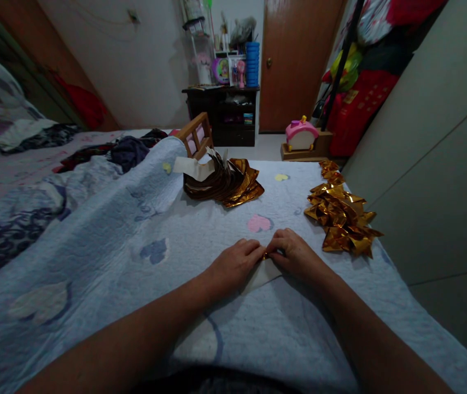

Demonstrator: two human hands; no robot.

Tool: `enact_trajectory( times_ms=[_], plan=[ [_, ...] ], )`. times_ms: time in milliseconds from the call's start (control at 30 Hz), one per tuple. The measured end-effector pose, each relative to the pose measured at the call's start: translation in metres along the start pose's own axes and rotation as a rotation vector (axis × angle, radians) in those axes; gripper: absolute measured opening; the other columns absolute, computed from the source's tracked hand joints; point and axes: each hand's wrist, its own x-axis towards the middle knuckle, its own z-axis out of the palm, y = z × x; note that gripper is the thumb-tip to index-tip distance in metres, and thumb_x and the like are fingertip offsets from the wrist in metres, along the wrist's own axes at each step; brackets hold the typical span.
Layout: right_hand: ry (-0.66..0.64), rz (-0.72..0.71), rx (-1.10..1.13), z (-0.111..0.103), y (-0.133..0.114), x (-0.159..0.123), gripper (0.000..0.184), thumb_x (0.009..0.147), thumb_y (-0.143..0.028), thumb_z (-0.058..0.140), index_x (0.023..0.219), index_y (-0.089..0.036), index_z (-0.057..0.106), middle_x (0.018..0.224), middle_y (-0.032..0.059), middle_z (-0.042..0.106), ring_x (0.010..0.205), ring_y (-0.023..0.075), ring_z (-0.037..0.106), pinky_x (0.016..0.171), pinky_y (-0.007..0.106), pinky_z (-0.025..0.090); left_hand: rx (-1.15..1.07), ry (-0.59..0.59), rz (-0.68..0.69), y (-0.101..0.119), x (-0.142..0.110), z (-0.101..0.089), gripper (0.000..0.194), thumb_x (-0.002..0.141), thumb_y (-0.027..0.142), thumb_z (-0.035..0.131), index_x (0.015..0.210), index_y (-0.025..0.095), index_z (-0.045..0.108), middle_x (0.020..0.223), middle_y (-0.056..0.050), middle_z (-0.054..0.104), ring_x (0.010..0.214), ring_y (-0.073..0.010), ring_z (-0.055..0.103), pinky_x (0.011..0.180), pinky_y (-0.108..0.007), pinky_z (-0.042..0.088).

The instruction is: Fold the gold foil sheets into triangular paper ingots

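Observation:
A sheet of gold foil paper (pixel 263 276), pale side up, lies on the bed cover in front of me. Both hands are on its far edge, where a small bit of gold shows between the fingertips. My left hand (pixel 237 264) has its fingers closed together on that edge from the left. On the right, my right hand (pixel 291 253) pinches the same edge, thumb and fingers bent. The hands nearly meet, and they cover much of the sheet. Farther off is a fanned stack of gold foil sheets (pixel 225 183). To the right sits a pile of folded gold foil pieces (pixel 340 219).
A light blue bed cover (pixel 143 306) with heart patterns spreads under everything and rises in a ridge on the left. Rumpled clothes (pixel 130 152) lie beyond that ridge. A pale cabinet (pixel 447 180) stands along the right side. A pink toy (pixel 301 135) is past the far edge.

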Motion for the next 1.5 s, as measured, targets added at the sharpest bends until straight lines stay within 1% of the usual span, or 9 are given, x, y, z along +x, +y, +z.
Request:
enact_trajectory(
  times_ms=[267,467,600,767,933,1000,1133,1300,1500],
  plan=[
    [-0.002,-0.022,0.013,0.001,0.0,0.0,0.019,0.085,-0.008,0.066,0.083,-0.022,0.078,0.084,0.0049,0.066,0.089,0.0199,0.058,0.08,0.032,0.044,0.056,-0.055,-0.001,0.005,0.003,-0.006,0.031,0.1,0.014,0.044,0.13,0.016,0.055,0.114,-0.01,0.063,0.099,-0.0224,0.055,0.088,-0.035,0.052],
    [-0.036,-0.063,-0.027,-0.002,-0.002,-0.001,0.021,0.085,-0.008,0.065,0.087,-0.023,0.08,0.083,0.0048,0.064,0.086,0.0188,0.057,0.078,0.03,0.044,0.099,-0.05,0.013,0.003,0.001,-0.002,0.031,0.102,0.017,0.043,0.132,0.015,0.052,0.12,-0.011,0.062,0.102,-0.0229,0.055,0.089,-0.036,0.052],
    [-0.063,-0.082,-0.026,-0.005,-0.002,-0.003,0.026,0.087,-0.008,0.061,0.091,-0.024,0.081,0.083,0.0048,0.063,0.086,0.0185,0.056,0.079,0.03,0.044,0.151,-0.07,0.039,0.005,0.002,-0.004,0.032,0.102,0.016,0.043,0.132,0.014,0.052,0.124,-0.012,0.061,0.103,-0.0235,0.054,0.09,-0.036,0.052],
    [-0.087,-0.091,-0.01,-0.007,0.0,-0.004,0.032,0.088,-0.008,0.056,0.095,-0.026,0.081,0.084,0.0047,0.065,0.086,0.0183,0.057,0.08,0.031,0.044,0.203,-0.101,0.04,0.009,0.004,-0.007,0.032,0.101,0.014,0.04,0.13,0.013,0.053,0.118,-0.012,0.063,0.1,-0.0244,0.055,0.087,-0.037,0.052],
    [-0.073,-0.047,0.017,-0.005,0.002,-0.001,0.027,0.086,-0.008,0.055,0.091,-0.021,0.078,0.088,0.0054,0.07,0.088,0.0191,0.061,0.084,0.032,0.045,0.264,-0.076,0.047,0.011,0.003,-0.005,0.028,0.101,0.013,0.041,0.124,0.012,0.056,0.115,-0.012,0.064,0.096,-0.0242,0.055,0.083,-0.036,0.053],
    [-0.052,-0.001,0.009,-0.005,0.002,-0.001,0.022,0.084,-0.008,0.056,0.089,-0.019,0.075,0.089,0.0057,0.071,0.086,0.0191,0.061,0.082,0.032,0.046,0.275,-0.068,0.049,0.012,0.003,-0.004,0.027,0.1,0.012,0.04,0.121,0.012,0.056,0.114,-0.012,0.064,0.095,-0.0241,0.056,0.081,-0.036,0.053],
    [-0.033,0.066,0.035,-0.006,0.003,-0.002,0.018,0.087,-0.011,0.055,0.094,-0.018,0.07,0.09,0.0071,0.072,0.082,0.0188,0.062,0.077,0.03,0.046,0.315,-0.087,0.054,0.015,0.004,-0.005,0.026,0.1,0.01,0.04,0.119,0.011,0.057,0.112,-0.012,0.065,0.094,-0.0241,0.056,0.081,-0.036,0.053],
    [-0.067,-0.005,0.01,-0.008,0.004,-0.002,0.026,0.09,-0.01,0.049,0.09,-0.018,0.074,0.088,0.0073,0.069,0.085,0.0194,0.061,0.08,0.03,0.046,0.343,-0.083,0.051,0.02,0.005,-0.006,0.027,0.099,0.009,0.039,0.12,0.009,0.056,0.11,-0.013,0.065,0.091,-0.0246,0.057,0.077,-0.036,0.054],
    [-0.117,-0.082,-0.038,-0.013,0.001,-0.004,0.034,0.087,-0.005,0.047,0.09,-0.02,0.077,0.085,0.0063,0.064,0.085,0.0191,0.059,0.081,0.03,0.044,0.353,-0.106,0.023,0.025,0.006,-0.007,0.023,0.097,0.008,0.042,0.115,0.01,0.057,0.109,-0.014,0.064,0.09,-0.0242,0.058,0.073,-0.036,0.055]
  ],
)
